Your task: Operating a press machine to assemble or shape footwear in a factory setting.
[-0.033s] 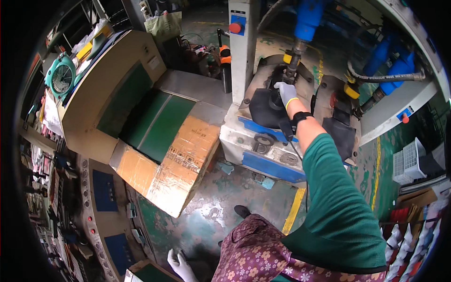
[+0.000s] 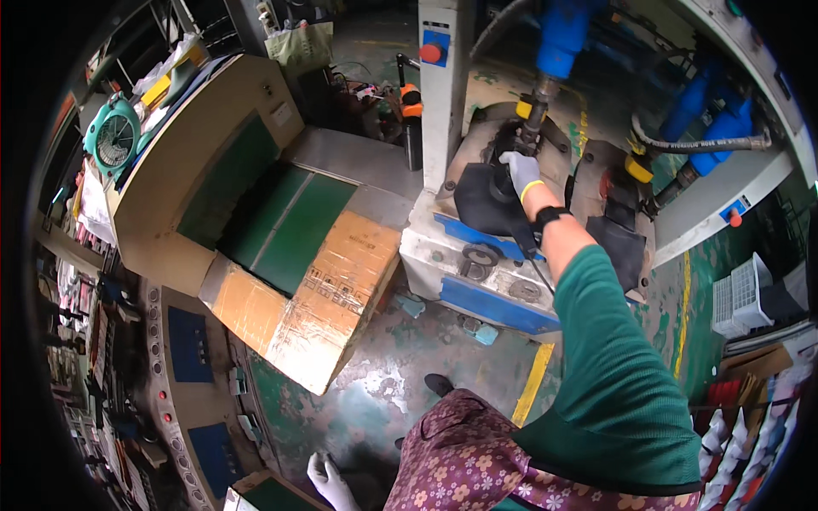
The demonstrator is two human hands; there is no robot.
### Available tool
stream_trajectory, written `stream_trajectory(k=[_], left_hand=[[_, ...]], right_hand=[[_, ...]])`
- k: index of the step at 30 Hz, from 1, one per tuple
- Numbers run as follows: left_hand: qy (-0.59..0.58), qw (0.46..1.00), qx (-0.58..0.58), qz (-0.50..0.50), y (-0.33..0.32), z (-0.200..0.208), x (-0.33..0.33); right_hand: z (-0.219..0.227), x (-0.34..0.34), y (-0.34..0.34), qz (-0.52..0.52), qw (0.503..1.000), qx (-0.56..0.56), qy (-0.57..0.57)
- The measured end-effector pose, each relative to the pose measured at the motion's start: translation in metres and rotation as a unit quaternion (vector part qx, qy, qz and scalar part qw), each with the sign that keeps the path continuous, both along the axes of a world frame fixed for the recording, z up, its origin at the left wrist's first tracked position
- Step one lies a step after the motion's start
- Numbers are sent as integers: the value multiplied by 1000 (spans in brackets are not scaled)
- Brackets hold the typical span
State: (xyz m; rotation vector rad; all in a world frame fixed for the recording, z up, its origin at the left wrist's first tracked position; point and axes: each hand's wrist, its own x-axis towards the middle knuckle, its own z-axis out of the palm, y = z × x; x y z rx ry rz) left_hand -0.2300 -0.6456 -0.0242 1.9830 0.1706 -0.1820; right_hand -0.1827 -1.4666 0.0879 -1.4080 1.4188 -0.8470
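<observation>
My right hand (image 2: 521, 172), in a pale grey glove with a yellow cuff, reaches far forward to the press. Its fingers curl down against a dark piece below the press ram (image 2: 534, 115); what exactly they grip is hidden. Beside that hand, a black flexible pad (image 2: 482, 198) drapes over the front of the press bed. A dark band (image 2: 550, 217) circles my right wrist. Low in the picture, my gloved left hand (image 2: 331, 479) hangs with fingers loosely apart and nothing in it.
A beige machine with a green conveyor belt (image 2: 311, 226) stands left of the press, flattened cardboard (image 2: 328, 289) over its outlet. The white press column (image 2: 440, 102) bears a red button (image 2: 430, 54). A second blue cylinder (image 2: 722, 128) stands at right. White crates (image 2: 743, 294) sit beyond.
</observation>
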Motion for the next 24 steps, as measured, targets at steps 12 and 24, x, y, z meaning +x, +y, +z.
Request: stream_trajectory(k=[12,24], left_hand=[[40,975,-144,-165,-72,82,34],[-132,564,-761,292,130,128,-81]], right_hand=[[52,-46,356,497,816,256,-148],[63,-42,777,944,308,-73,-87]])
